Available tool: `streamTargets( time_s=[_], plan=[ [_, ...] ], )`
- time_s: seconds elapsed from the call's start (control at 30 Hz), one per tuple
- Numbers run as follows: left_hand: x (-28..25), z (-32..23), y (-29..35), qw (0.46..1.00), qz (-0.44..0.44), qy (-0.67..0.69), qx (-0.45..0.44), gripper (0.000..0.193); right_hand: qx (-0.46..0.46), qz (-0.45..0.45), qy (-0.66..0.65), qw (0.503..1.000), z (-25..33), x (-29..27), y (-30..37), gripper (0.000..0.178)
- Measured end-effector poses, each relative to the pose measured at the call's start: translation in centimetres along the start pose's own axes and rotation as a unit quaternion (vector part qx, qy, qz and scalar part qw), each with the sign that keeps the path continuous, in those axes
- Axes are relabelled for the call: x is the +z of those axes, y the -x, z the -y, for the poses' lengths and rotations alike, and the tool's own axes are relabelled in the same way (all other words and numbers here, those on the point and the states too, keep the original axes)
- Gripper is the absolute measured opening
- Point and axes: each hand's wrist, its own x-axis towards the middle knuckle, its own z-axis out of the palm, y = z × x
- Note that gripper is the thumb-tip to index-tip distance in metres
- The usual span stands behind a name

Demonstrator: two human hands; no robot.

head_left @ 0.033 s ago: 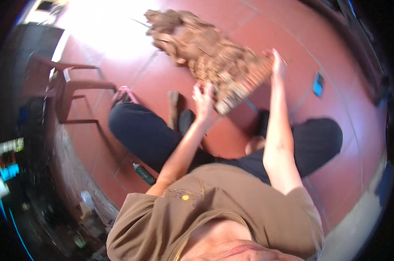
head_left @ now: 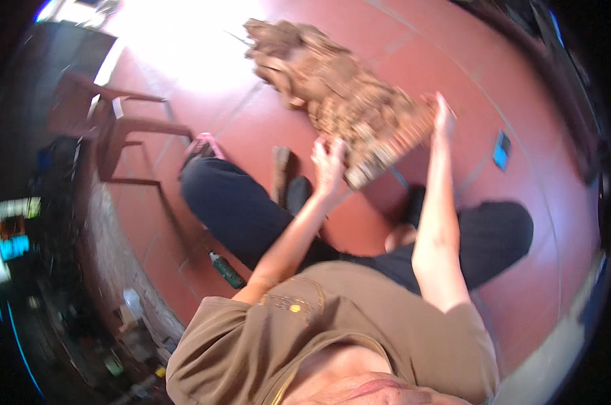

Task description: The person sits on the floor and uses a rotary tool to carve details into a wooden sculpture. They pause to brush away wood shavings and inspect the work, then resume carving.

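Observation:
A large brown wood carving point(head_left: 346, 88) with deep, rugged relief lies stretched out ahead of me, its squared base end toward me and its narrower end pointing far left. My left hand point(head_left: 329, 162) grips the near left side by the base, fingers bent over the edge. My right hand point(head_left: 443, 120) is pressed to the base's right corner, fingers pointing up along it and the thumb side hidden. Between the two hands the flat underside of the base looks dark. Motion blurs the carved detail.
Red floor tiles surround me. A wooden-handled tool point(head_left: 281, 172) lies by my left leg, and a dark green bottle point(head_left: 226, 270) near my left elbow. A blue phone-like object point(head_left: 501, 150) rests at right. A brown plastic chair point(head_left: 143, 128) and pink-strapped item point(head_left: 204, 144) stand left.
The whole view has shifted slightly, so things sit a little farther right and lower. Both hands keep the same hold on the wood carving.

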Motion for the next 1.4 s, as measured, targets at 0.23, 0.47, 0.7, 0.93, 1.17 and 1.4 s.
streamTargets(
  time_s=[0.23, 0.47, 0.7, 0.93, 1.17, 1.4],
  plan=[
    [0.1, 1.2, -1.2, 0.996, -0.036, -0.057, 0.055, 0.058, -0.064, -0.003, 0.045, 0.997, -1.7, -1.1, -2.2, 0.036],
    [0.1, -0.2, 0.0, 0.993, -0.036, -0.096, 0.051, 0.059, -0.114, -0.021, 0.086, 0.99, -1.2, -1.1, -1.0, 0.034],
    [-0.4, -0.1, -0.1, 0.992, -0.024, -0.107, 0.054, 0.06, -0.121, -0.057, 0.168, 0.977, -0.7, -0.8, 0.5, 0.038],
    [-0.3, -0.2, -0.2, 0.985, -0.029, -0.157, 0.068, 0.058, -0.523, -0.079, 0.469, 0.707, 3.0, 3.1, 5.0, 0.029],
    [-0.1, 0.0, -0.7, 0.983, -0.026, -0.172, 0.061, 0.059, -0.149, 0.487, 0.151, 0.847, 15.3, 13.5, 20.9, 0.027],
    [0.1, -0.4, -0.2, 0.984, -0.027, -0.168, 0.061, 0.058, -0.071, 0.885, 0.1, 0.45, 20.2, 13.3, 33.3, 0.053]
  ],
)
